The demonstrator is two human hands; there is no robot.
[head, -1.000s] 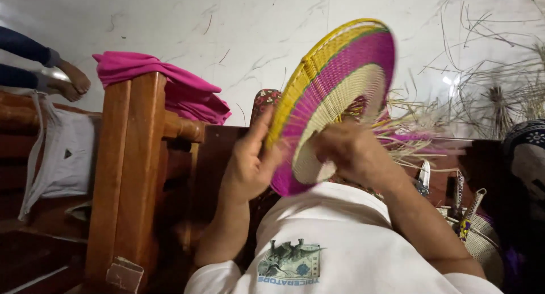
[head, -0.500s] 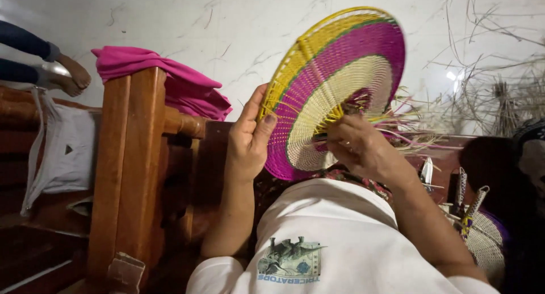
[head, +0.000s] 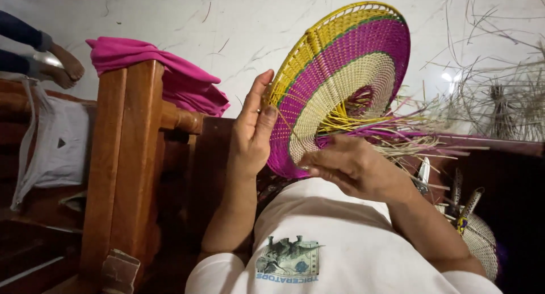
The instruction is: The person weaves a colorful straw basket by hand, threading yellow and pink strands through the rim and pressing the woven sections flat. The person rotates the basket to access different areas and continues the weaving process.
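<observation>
Two hands held one round woven disc (head: 340,84) up in the middle of my view, tilted so its flat face showed. I saw rings of colour on it: yellow at the rim, then pink, then pale straw, then pink again in the centre. It looked ribbed and stiff, like a basket bottom.

The left hand (head: 252,129) lay flat against the left edge, fingers straight and open, I think to keep the disc steady. The right hand (head: 355,169) was curled below it, its fingertips pinched at the disc's lower edge. I judged that it gripped the loose strands (head: 409,138), but I could not tell for sure. Those thin yellow and pink strips stuck out to the right, long and springy.

Near me was a white shirt (head: 340,243). To the left stood a smooth brown wooden post (head: 122,169) with a soft pink cloth (head: 153,72) draped over it. Far right lay a messy pile of dry straw (head: 494,95). Far left, another person's bare feet (head: 62,67) rested on the pale floor (head: 227,21).
</observation>
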